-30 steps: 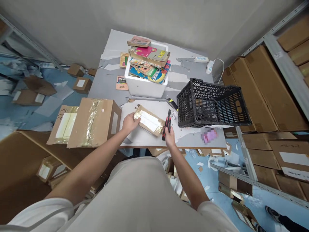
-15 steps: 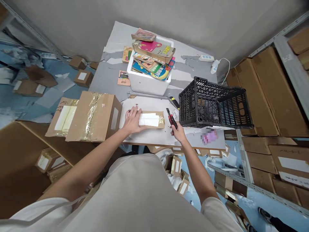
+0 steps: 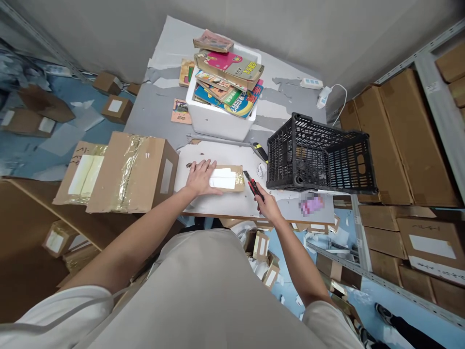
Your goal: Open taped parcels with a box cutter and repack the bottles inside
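A small cardboard box (image 3: 238, 186) with a white label and clear tape lies flat on the worktable (image 3: 218, 206). My left hand (image 3: 201, 179) rests on its left end with the fingers spread. In my right hand (image 3: 268, 203) is a red and black box cutter (image 3: 253, 185), its blade pointing up and left, close to the taped right end of the box. Whether the blade touches the box I cannot tell. Beyond it, a yellow and black cutter (image 3: 260, 151) lies beside the crate.
A white foam box (image 3: 220, 123) heaped with old books (image 3: 228, 68) stands at the back. To the right is a black plastic crate (image 3: 319, 160); to the left, a large taped carton (image 3: 127, 169). A power strip (image 3: 311, 84) lies near the wall. Shelving with cartons (image 3: 417, 135) borders the right.
My right hand has brought the box cutter slightly left, nearer the box's right end. My left hand stays on the box. The whole view has shifted a little.
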Demonstrator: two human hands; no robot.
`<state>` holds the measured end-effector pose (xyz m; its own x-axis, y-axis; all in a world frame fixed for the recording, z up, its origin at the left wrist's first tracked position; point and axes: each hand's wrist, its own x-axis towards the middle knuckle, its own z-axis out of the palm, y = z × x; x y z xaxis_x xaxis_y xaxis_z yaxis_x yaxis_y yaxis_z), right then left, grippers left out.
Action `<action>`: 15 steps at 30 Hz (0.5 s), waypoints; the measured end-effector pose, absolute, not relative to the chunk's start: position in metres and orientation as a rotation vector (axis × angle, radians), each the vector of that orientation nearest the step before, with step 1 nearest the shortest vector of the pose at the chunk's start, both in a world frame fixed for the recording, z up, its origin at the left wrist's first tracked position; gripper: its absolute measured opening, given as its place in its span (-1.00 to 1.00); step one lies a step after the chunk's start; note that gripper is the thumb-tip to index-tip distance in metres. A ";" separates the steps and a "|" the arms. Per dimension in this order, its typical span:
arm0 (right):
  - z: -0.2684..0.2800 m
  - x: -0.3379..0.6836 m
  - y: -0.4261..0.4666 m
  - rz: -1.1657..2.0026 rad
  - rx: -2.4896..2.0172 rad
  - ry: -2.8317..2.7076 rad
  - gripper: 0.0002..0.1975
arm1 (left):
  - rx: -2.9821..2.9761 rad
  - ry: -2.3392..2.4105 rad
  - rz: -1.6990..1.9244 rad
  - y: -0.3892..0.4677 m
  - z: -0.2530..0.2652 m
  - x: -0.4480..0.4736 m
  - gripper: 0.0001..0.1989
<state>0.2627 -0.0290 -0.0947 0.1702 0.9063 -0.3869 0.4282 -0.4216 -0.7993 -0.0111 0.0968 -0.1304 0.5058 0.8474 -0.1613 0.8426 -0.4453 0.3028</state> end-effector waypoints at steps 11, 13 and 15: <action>-0.055 0.215 -0.002 0.770 -2.463 -1.935 -0.41 | 2.379 1.427 0.096 0.097 -0.131 -0.010 0.15; -0.048 0.209 0.000 0.746 -2.502 -2.027 -0.39 | 2.372 1.463 0.108 0.097 -0.132 -0.010 0.15; -0.043 0.209 0.000 0.754 -2.508 -2.096 -0.38 | 2.365 1.488 0.113 0.098 -0.133 -0.009 0.16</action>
